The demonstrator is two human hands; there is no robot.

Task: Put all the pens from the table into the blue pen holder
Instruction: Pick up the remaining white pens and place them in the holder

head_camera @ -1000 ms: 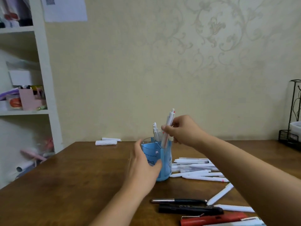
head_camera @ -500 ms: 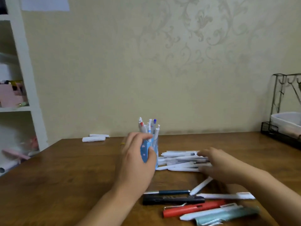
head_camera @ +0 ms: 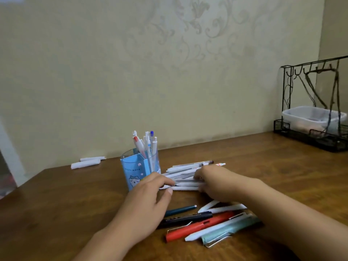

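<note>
Patterned beige wallpaper backs a brown wooden counter [head_camera: 56, 204]. Toward its middle stands the blue pen holder [head_camera: 140, 169], several pens upright inside. Just right of it lies a pile of white pens [head_camera: 185, 175], with both hands at it: the left hand [head_camera: 148, 200] pinches the near end of one white pen, while the right hand [head_camera: 214, 182] rests over the pile, its grip hidden, so I cannot tell. Nearer the camera lie a red pen [head_camera: 195, 227], a black pen [head_camera: 188, 219] and a pale green pen [head_camera: 231, 229].

The brown wooden table [head_camera: 56, 204] has a smooth, faintly glossy finish. The translucent blue plastic pen holder [head_camera: 139, 170] looks glossy, beside matt white plastic pens [head_camera: 186, 183]. A black wire metal rack [head_camera: 308, 136] holds a frosted white plastic tub [head_camera: 305, 117].
</note>
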